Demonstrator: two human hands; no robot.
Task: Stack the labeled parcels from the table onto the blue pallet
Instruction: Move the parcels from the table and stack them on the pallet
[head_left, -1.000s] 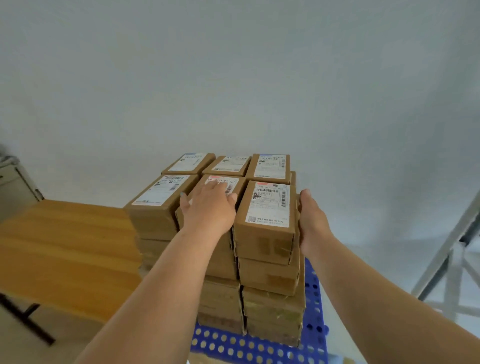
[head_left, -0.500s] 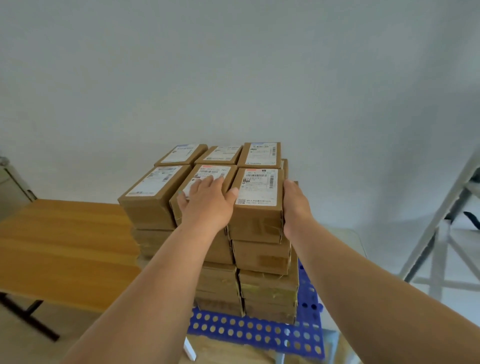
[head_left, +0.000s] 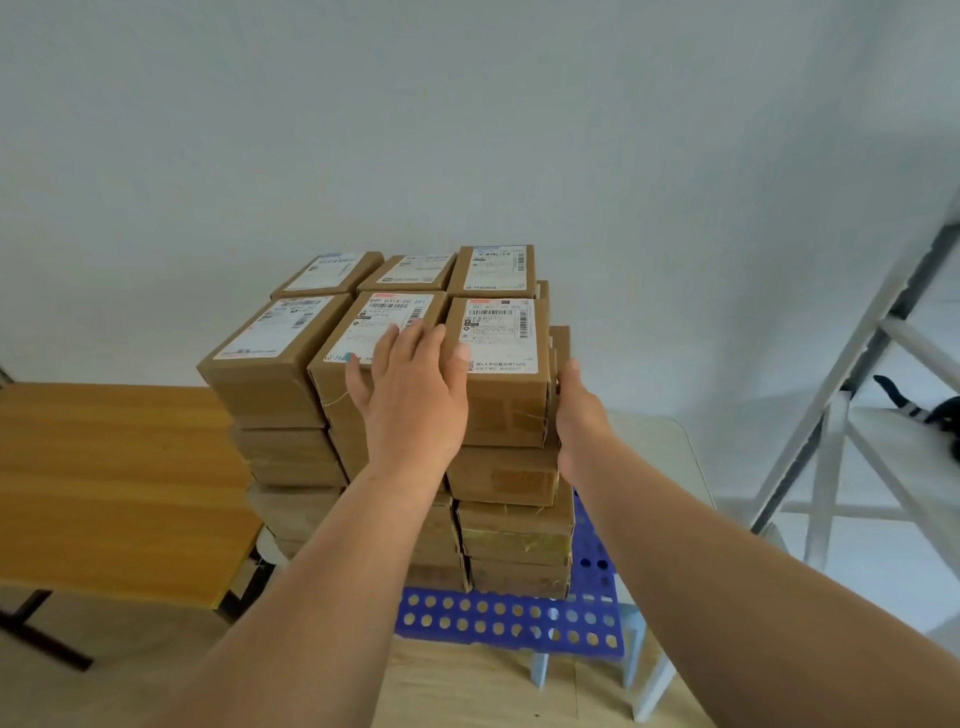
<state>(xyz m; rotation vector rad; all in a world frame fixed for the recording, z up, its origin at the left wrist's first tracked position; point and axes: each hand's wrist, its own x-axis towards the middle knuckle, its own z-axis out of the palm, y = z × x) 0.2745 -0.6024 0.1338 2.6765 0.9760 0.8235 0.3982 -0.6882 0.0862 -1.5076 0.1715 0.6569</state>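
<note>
Desk (head_left: 104, 493): one wooden top at the left, its near right corner beside the stack.
Parcels (head_left: 363, 467): six labels show on the top layer, three across and two deep; four layers count down the near right column.
Look: brown cardboard boxes, each with a white printed label and barcode on top; tape patches on the near faces.
Pallet (head_left: 509, 621): one blue perforated sheet under the stack, its near edge and right edge bare.
Left hand (head_left: 410, 389): flat, fingers spread, palm on the near middle top parcel (head_left: 384, 332), thumb against the near right top parcel (head_left: 498, 364).
Right hand (head_left: 579, 421): upright, pressed on that parcel's right side; its fingers are hidden, so I cannot tell the grip.
Frame (head_left: 852, 395): one white metal rack at the right.
</note>
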